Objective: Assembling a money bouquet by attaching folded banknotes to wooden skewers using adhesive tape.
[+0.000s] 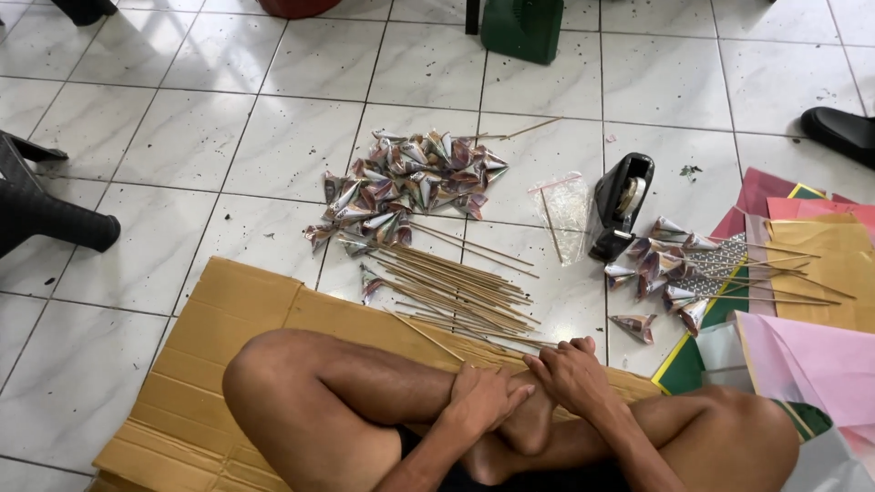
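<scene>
Now both hands rest on the crossed legs: the left hand lies loosely curled over a foot, holding nothing, and the right hand sits just beside it, fingers bent, empty. Thin bamboo sticks lie on the floor just ahead, folded paper cones heaped beyond.

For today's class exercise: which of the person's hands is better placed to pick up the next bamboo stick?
Probably the right hand: it lies closer to the loose bamboo sticks, while the left hand rests on the foot, slightly farther back.
</scene>
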